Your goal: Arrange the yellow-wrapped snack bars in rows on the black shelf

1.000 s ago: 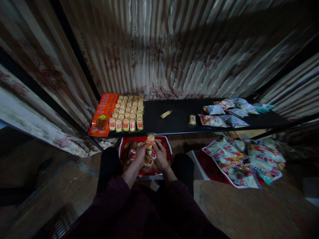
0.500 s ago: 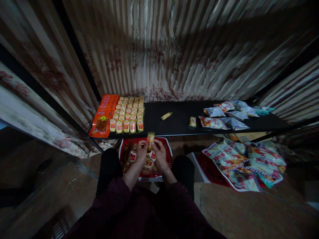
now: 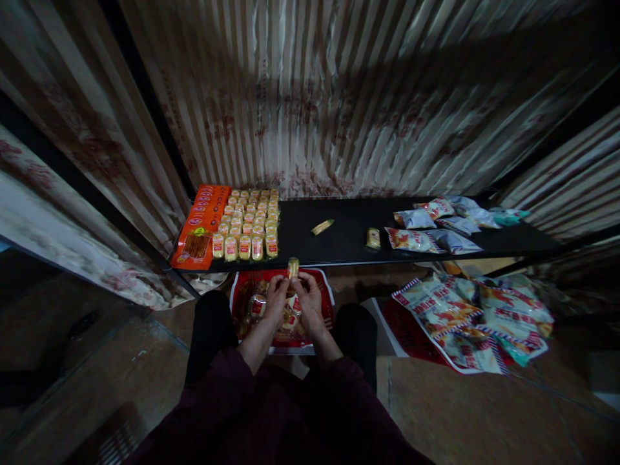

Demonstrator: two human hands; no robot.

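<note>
My left hand (image 3: 274,299) and my right hand (image 3: 309,299) meet over a red basket (image 3: 327,298) between my knees, both closed on one small yellow snack packet (image 3: 293,267) held upright. The basket holds several more such packets (image 3: 257,305). On the black shelf (image 3: 339,242) just beyond, rows of the same yellow packets (image 3: 248,223) lie next to a flat orange pack (image 3: 199,225).
Two loose packets (image 3: 322,227) lie mid-shelf, one of them (image 3: 373,237) near a heap of silver and red bags (image 3: 438,223). Large striped bags (image 3: 472,313) are piled on the floor at right. Corrugated metal walls stand behind and at left.
The packet in my hands has turned more upright and risen slightly. Both hands stay over the basket.
</note>
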